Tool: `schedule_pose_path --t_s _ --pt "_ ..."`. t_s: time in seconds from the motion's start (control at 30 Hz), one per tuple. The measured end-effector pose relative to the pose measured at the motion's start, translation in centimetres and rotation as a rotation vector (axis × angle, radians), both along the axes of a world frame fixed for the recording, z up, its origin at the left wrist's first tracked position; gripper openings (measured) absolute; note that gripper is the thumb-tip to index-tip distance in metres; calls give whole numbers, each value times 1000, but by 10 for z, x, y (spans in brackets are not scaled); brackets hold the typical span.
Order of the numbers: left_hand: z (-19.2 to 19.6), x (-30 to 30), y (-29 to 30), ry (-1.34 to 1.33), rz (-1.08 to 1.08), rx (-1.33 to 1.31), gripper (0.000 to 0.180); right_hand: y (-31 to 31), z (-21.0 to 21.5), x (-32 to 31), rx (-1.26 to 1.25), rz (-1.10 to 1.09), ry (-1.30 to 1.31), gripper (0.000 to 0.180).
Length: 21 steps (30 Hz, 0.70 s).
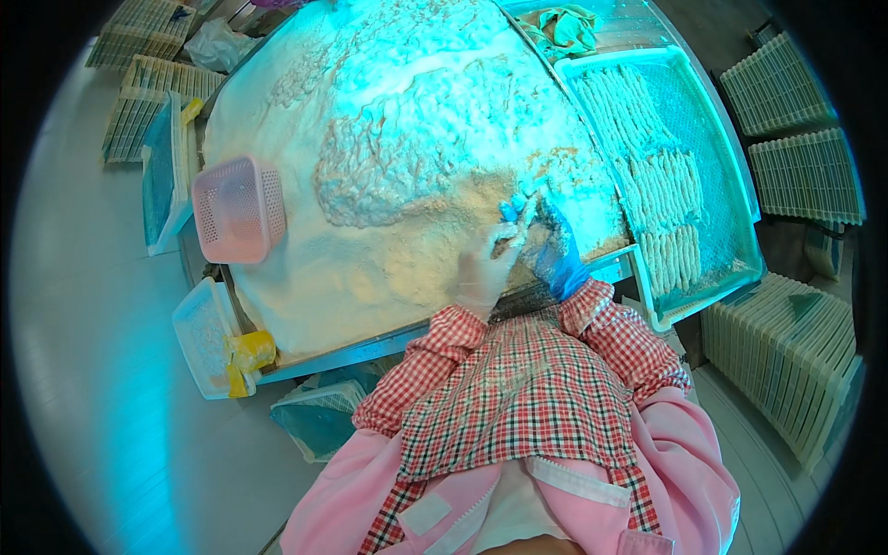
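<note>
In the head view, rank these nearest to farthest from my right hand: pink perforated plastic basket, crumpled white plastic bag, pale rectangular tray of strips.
1. Pale rectangular tray of strips: right.
2. Pink perforated plastic basket: left side.
3. Crumpled white plastic bag: upper left.

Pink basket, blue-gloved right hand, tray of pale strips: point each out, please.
Pink basket (272,203), head view, perforated side wall.
Right hand (559,259), head view, middle of the gloved hand.
Tray (726,199), head view, bare base toward its right side.
</note>
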<state>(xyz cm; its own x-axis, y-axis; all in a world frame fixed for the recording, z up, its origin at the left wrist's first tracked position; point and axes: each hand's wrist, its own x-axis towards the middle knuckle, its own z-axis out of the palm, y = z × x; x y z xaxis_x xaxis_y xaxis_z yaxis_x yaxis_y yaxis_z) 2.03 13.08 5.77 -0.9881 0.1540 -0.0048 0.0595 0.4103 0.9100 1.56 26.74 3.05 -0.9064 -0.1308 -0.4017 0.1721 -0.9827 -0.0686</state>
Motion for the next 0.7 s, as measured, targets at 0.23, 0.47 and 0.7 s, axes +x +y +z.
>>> schedule_pose_path --t_s 0.23,0.47,0.7 --pt "18 -14 5 378 -23 -398 41 -11 14 11 121 268 -65 47" --pt "-9 -10 25 327 -259 -247 52 -21 19 14 241 190 -152 51" --pt "-20 -7 40 46 -279 -38 51 -86 -38 9 -320 -801 410 52"
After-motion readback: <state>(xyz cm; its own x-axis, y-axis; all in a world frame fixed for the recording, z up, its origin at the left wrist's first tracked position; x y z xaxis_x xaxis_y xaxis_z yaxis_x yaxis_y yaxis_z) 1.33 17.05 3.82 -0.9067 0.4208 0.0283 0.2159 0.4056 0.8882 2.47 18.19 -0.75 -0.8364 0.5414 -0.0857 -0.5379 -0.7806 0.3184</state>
